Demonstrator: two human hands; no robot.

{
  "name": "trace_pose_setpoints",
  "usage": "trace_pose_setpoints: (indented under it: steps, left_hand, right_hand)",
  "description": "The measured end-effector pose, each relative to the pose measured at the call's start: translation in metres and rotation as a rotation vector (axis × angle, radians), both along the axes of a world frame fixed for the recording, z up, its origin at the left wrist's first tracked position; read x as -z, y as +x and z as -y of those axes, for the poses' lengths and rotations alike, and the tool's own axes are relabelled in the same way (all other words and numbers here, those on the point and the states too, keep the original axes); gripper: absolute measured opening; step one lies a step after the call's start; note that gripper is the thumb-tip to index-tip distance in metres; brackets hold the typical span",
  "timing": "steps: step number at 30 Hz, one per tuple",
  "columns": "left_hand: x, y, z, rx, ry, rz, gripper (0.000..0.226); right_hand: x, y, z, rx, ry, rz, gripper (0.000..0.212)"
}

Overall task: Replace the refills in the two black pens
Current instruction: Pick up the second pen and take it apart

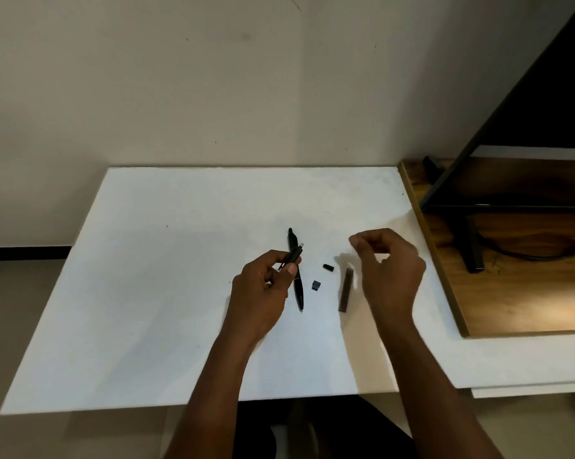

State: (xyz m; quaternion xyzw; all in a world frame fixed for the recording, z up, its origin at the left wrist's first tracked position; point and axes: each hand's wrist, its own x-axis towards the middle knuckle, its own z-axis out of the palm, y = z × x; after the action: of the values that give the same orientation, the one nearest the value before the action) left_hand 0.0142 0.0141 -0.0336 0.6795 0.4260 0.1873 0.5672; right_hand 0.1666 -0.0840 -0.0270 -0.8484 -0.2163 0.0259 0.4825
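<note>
One black pen (298,289) lies on the white table (166,293), its tip pointing toward me. Just above it, my left hand (262,293) pinches a short black pen part (294,255) with a pale end that points up and to the right. Two small black pen pieces (328,268) (316,285) lie loose on the table to the right of the pen. Beside them is a slim dark refill pack (345,289). My right hand (390,270) hovers over that pack with its fingers loosely curled, and I see nothing in it.
A wooden board (511,293) sits at the table's right side, with a black metal frame (471,246) and a dark cable on it. The wall (213,94) rises right behind the table. The table's near edge runs just in front of my forearms.
</note>
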Motion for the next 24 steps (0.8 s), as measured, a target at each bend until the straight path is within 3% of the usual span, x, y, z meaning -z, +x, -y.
trace_pose_setpoints:
  steps: [2,6,15,20,24]
  left_hand:
    - [0.002,0.000,0.000,0.021,0.043,-0.027,0.015]
    - [0.002,0.000,0.000,0.067,0.107,-0.057,0.018]
    - [-0.002,0.000,0.001,0.164,0.137,-0.038,0.024]
    - [-0.005,0.008,0.007,0.147,0.106,0.016,0.023]
    - [-0.001,0.005,0.005,0.126,0.105,-0.010,0.021]
  right_hand:
    - [-0.006,0.007,0.004,-0.046,0.024,-0.078,0.004]
    - [-0.014,0.001,0.003,-0.352,0.067,-0.405,0.009]
    - [-0.012,-0.007,0.000,-0.407,0.055,-0.549,0.006]
    - [-0.008,-0.016,-0.007,-0.260,0.114,-0.613,0.010]
    - [-0.008,-0.002,-0.005,0.117,0.261,-0.568,0.013]
